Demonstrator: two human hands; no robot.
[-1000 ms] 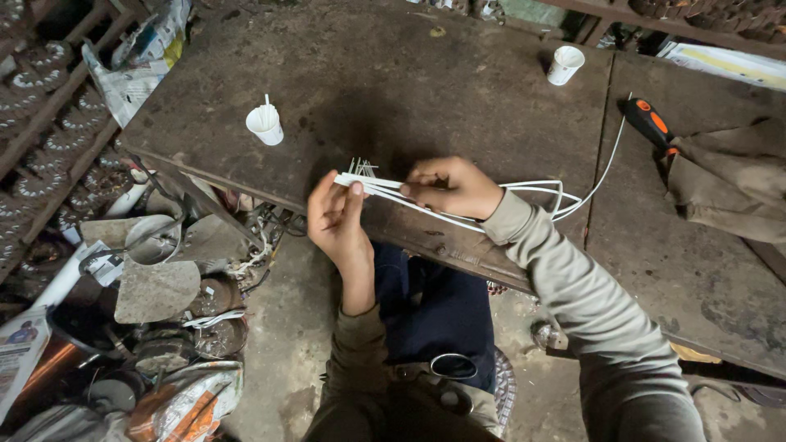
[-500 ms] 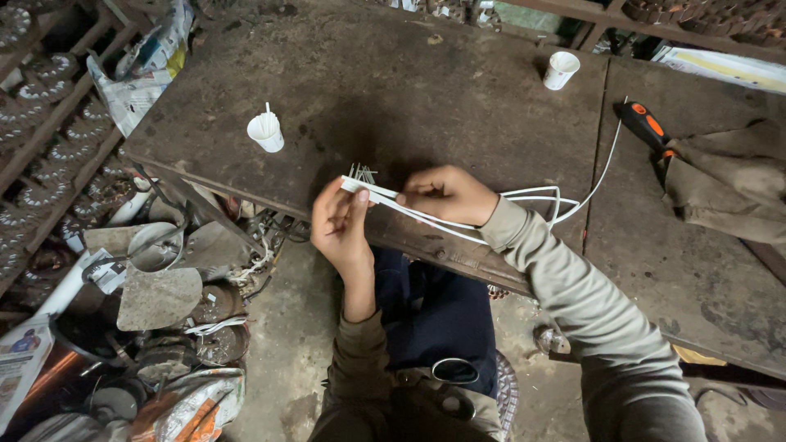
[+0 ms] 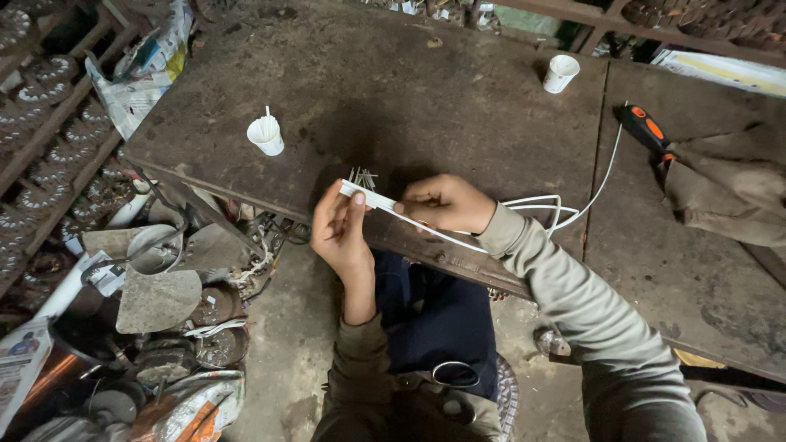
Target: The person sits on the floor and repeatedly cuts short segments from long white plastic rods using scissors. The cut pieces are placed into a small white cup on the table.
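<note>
A white cable (image 3: 385,202) is held in both hands at the near edge of a dark workbench (image 3: 458,106).

Its end is pinched by the left hand (image 3: 340,233), and the cable is gripped just behind by the right hand (image 3: 446,203). Bare wire strands (image 3: 362,177) are already fanned out at the tip, so stripping appears done; nothing is joined to them yet. A paper cup (image 3: 266,135) stands near.

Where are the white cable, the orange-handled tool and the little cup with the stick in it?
white cable (image 3: 540,201): head view, on its loops.
orange-handled tool (image 3: 645,128): head view, on its handle.
cup with the stick (image 3: 267,136): head view, on its side.
</note>
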